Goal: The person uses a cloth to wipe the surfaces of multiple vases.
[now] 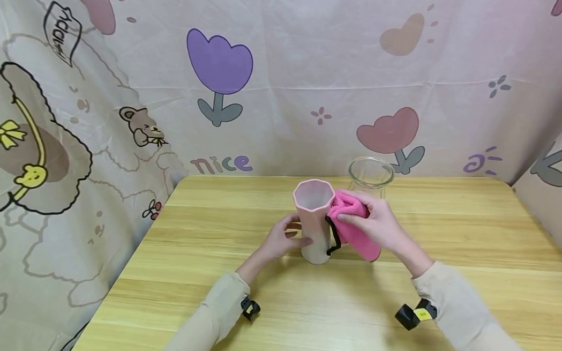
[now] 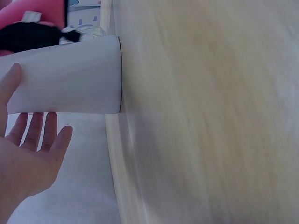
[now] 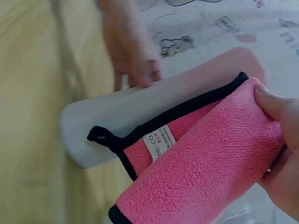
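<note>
A tall vase [image 1: 315,226] with a many-sided rim, pink above and whitish below, stands upright on the table. My left hand [image 1: 281,239] holds it from the left; the left wrist view has the thumb on one face and the fingertips along the other edge of the vase [image 2: 70,79]. My right hand [image 1: 379,222] grips a folded pink cloth [image 1: 357,231] at the vase's right side, close to its rim. In the right wrist view, the cloth [image 3: 201,163] shows black edging, a hanging loop and a white label, and overlaps part of the vase.
Behind the cloth and right hand stands a clear glass vessel [image 1: 371,173] with a wide round rim, its lower part hidden. The wooden table [image 1: 221,204] meets a patterned fabric backdrop [image 1: 284,122] at the back and left. Each forearm carries a small black camera.
</note>
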Available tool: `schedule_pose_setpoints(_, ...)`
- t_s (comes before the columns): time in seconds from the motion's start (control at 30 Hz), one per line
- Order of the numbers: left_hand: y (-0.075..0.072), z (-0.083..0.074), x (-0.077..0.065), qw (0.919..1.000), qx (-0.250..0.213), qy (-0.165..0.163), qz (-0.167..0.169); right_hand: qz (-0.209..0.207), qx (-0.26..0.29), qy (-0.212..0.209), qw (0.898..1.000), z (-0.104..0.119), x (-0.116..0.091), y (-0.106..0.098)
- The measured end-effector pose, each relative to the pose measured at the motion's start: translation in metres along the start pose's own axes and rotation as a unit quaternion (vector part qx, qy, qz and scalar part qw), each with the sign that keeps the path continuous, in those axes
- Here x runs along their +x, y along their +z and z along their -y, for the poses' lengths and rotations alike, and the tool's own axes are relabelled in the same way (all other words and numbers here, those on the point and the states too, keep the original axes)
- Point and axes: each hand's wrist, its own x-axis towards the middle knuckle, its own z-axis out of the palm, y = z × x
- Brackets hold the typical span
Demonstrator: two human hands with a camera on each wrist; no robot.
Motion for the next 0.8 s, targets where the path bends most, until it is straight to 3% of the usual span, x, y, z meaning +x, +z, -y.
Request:
schedule_pose_setpoints(0.13, -0.001, -0.001, -0.001, 0.9999, 0.004, 0.01, -0.001, 0.031, -0.027, 0.016, 0.999, -0.016, -0.006, 0.01)
schedule_pose_setpoints(0.3, -0.001, 0.0, 0.0, 1.0, -0.004, 0.006, 0.004, 0.055, -0.069, -0.002, 0.996, -0.032, -0.01, 0.02)
schedule_pose_setpoints(0.5, -0.001, -0.001, 0.0, 0.9999, -0.01, -0.006, 0.004, 0.095, -0.076, 0.009, 0.993, -0.039, -0.011, 0.024)
schedule_pose_setpoints(0.67, -0.001, -0.002, -0.001, 0.9998, -0.013, -0.011, 0.005, 0.154, -0.123, 0.022, 0.98, -0.048, -0.018, 0.031)
schedule_pose_setpoints(0.8, 0.0, -0.002, -0.001, 0.9998, -0.015, -0.009, 0.006, 0.171, -0.188, 0.013, 0.967, -0.055, -0.025, 0.037)
